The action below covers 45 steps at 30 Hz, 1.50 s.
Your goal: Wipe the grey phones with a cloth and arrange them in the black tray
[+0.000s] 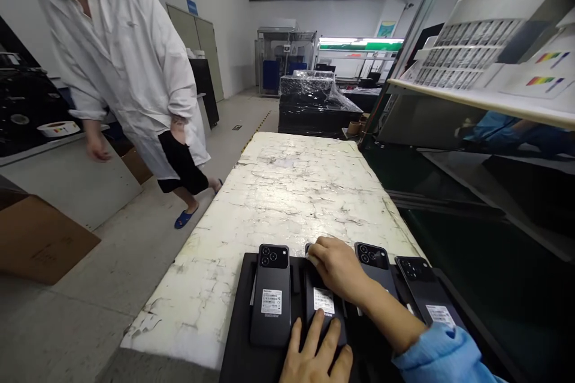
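Observation:
Several dark smartphones lie face down in a row on a black tray (236, 329), each with a camera block at its far end. My left hand (312, 356) rests with fingers spread on the lower back of the second smartphone (312, 287), just below its white label (323, 300). Over that phone's camera end, the fingers of my right hand (335, 263) are curled together; what they pinch is mostly hidden. To the left lies another smartphone (272, 278) with a white label. Beyond my right wrist are a third smartphone (381, 275) and a fourth smartphone (424, 290).
The tray sits at the near end of a long table (296, 185) with a cracked, pale top. A shelf (485, 96) with stacked white items overhangs the right. At left, a person in a white coat (130, 54) walks past a cardboard box (45, 239). Wrapped black goods (314, 102) stand behind.

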Each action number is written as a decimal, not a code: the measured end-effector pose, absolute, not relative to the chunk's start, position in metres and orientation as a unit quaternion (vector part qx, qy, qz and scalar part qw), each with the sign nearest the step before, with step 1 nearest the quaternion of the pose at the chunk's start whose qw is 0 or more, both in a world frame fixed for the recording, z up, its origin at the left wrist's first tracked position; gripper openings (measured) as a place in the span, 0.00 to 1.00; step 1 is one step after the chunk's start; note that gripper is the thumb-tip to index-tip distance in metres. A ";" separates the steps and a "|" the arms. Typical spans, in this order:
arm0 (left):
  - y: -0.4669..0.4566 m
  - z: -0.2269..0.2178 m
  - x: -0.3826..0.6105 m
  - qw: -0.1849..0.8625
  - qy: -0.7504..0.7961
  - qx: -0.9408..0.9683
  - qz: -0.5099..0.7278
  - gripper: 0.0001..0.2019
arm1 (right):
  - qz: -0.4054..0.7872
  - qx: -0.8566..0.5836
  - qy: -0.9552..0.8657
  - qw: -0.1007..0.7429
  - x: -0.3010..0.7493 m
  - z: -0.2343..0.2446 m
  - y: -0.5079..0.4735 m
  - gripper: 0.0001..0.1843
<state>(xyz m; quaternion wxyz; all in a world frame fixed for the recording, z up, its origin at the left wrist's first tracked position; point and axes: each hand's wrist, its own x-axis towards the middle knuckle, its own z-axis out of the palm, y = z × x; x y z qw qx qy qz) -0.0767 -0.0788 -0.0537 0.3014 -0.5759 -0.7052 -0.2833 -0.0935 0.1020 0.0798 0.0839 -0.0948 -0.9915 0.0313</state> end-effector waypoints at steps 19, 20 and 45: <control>-0.076 -0.033 -0.079 0.332 -0.698 -0.552 -0.313 0.08 | 0.039 -0.213 -0.964 0.154 -0.055 0.046 0.096 0.13; -0.076 -0.032 -0.079 0.333 -0.697 -0.556 -0.308 0.08 | 0.041 -0.207 -0.967 0.142 -0.064 0.050 0.092 0.13; -0.073 -0.018 -0.080 0.338 -0.684 -0.550 -0.340 0.11 | 0.067 -0.192 -0.978 0.045 -0.104 0.087 0.093 0.13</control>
